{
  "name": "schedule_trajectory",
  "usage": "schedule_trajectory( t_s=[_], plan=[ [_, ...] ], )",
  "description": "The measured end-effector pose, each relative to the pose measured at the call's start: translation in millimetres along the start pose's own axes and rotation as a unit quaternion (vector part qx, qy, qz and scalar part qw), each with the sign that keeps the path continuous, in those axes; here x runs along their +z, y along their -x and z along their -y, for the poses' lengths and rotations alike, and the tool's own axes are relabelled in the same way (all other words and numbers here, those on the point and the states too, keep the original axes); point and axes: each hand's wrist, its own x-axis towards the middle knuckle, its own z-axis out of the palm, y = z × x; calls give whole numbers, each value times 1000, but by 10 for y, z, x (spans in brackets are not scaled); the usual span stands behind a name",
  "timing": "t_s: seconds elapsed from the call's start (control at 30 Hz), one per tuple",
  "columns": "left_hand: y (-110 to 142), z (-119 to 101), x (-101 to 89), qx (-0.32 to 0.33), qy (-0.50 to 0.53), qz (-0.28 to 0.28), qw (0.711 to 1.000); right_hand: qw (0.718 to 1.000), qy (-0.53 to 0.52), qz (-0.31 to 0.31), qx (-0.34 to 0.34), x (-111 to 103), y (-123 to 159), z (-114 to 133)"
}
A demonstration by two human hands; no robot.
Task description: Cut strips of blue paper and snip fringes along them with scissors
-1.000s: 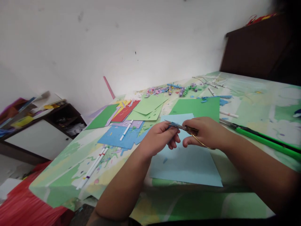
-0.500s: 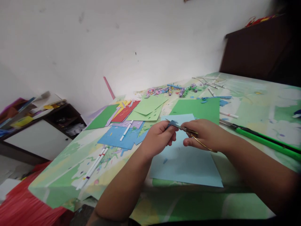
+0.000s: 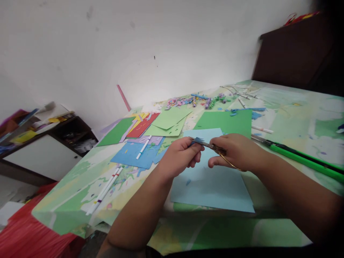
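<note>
Between the thumb and fingers of my left hand [image 3: 180, 154] is a small piece of blue paper [image 3: 198, 140] with a fringed edge. My right hand [image 3: 236, 152] is closed on a pair of scissors [image 3: 212, 146] with gold-coloured handles, one loop hanging below the palm. The blades point left and lie against the blue piece at my left fingertips. Both hands are above a light blue sheet [image 3: 215, 190], on which a small blue scrap [image 3: 188, 182] lies.
A green cutter [image 3: 301, 157] lies to the right. Behind are a green sheet [image 3: 228, 122], light green paper [image 3: 169, 120] and curled paper strips [image 3: 209, 102]. White markers [image 3: 106, 190] lie left on the patterned tablecloth. A low cabinet [image 3: 40, 154] stands at far left.
The scissor blades look closer together around the blue paper piece. Both hands stay in nearly the same place; the whole view has shifted slightly.
</note>
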Motion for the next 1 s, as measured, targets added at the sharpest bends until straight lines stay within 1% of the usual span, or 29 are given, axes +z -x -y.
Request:
schedule_trajectory(
  t_s=[0.13, 0.23, 0.33, 0.47, 0.6, 0.83, 1.0],
  plan=[
    [-4, 1, 6, 2, 18, 0, 1000, 1000, -15, -2, 7, -1, -8, 1],
    [-2, 7, -3, 14, 4, -6, 1000, 999, -31, 10, 7, -15, -17, 5],
    [3, 9, -13, 27, -34, -18, 999, 998, -50, 28, 0, -34, -21, 18],
    [10, 10, -2, 37, -114, -48, 992, 997, -69, 41, -7, -32, -17, 41],
    [10, 16, 34, 26, -145, -58, 987, 996, -66, 51, -9, -6, -16, 52],
    [-5, 18, 62, -17, -62, -35, 997, 999, 8, 48, -1, 40, -3, 68],
    [-14, 20, 43, -22, -7, -13, 1000, 998, 54, 26, 7, 53, 15, 58]
  ],
)
